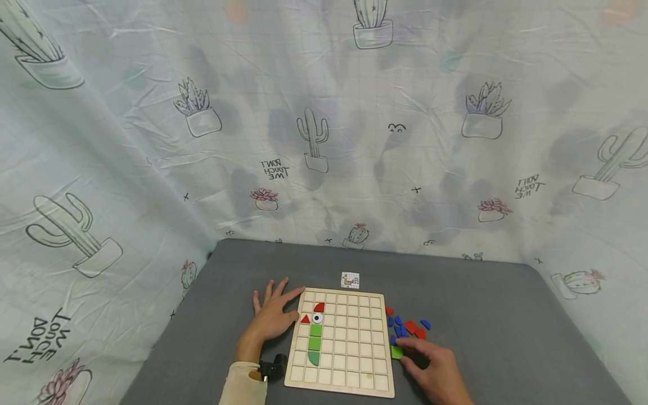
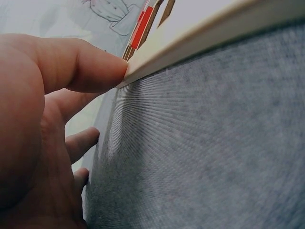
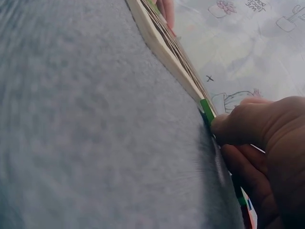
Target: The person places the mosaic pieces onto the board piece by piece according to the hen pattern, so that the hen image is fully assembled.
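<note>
A wooden grid board (image 1: 349,337) lies on the table. In its left columns sit a red triangle (image 1: 305,319), a red quarter-round piece (image 1: 319,307), a round eye piece (image 1: 317,318), two light green squares (image 1: 315,343) and a darker green quarter-round piece (image 1: 314,358). My left hand (image 1: 273,318) rests at the board's upper left edge, fingers spread, the thumb touching its side in the left wrist view. Beside the right edge, my right hand (image 1: 436,368) pinches a green square piece (image 3: 208,110) between thumb and fingers.
Several loose blue pieces (image 1: 398,320) and red pieces (image 1: 411,327) lie right of the board, just beyond my right hand. A small printed picture card (image 1: 350,280) lies behind the board. The grey table (image 1: 481,315) meets a cactus-print curtain (image 1: 324,140) at the back.
</note>
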Demonstrator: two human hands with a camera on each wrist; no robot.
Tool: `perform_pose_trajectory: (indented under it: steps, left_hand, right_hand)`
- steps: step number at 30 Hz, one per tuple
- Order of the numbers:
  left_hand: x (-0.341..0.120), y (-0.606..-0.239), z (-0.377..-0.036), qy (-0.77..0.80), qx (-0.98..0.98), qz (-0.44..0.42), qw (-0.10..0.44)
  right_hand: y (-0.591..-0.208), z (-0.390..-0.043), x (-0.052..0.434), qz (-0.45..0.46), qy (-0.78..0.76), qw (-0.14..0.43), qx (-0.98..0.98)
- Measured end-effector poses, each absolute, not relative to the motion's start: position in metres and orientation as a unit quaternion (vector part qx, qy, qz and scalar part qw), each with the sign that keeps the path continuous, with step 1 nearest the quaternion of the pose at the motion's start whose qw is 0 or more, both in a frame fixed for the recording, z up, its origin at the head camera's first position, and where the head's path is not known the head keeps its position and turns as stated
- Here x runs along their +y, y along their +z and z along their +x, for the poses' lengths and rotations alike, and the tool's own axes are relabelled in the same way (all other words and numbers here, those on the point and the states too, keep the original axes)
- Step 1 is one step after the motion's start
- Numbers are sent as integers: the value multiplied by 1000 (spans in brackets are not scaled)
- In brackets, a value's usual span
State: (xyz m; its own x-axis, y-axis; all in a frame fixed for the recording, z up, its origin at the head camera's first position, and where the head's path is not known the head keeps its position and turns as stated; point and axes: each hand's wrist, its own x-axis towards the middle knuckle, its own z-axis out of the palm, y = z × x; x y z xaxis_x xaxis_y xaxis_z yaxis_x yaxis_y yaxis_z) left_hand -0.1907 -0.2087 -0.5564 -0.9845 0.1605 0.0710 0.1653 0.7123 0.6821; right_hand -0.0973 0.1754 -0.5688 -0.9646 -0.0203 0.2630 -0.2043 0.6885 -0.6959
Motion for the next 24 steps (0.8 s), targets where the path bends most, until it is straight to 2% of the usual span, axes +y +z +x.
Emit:
perform_pose_trajectory:
  steps: [5,16,24]
  left_hand:
    - [-209,-557,-191,-369,-925,-90,1]
    - [-208,-556,-191,-368,-926,-86,5]
    - [-208,-557,-191,-365,-927,-86,7]
  right_hand:
    - [-564,-94,177,51,377,108,-919]
    - [-554,-87,170,83,403,138,-901]
    - [-556,-87,162,148,428,132,-882]
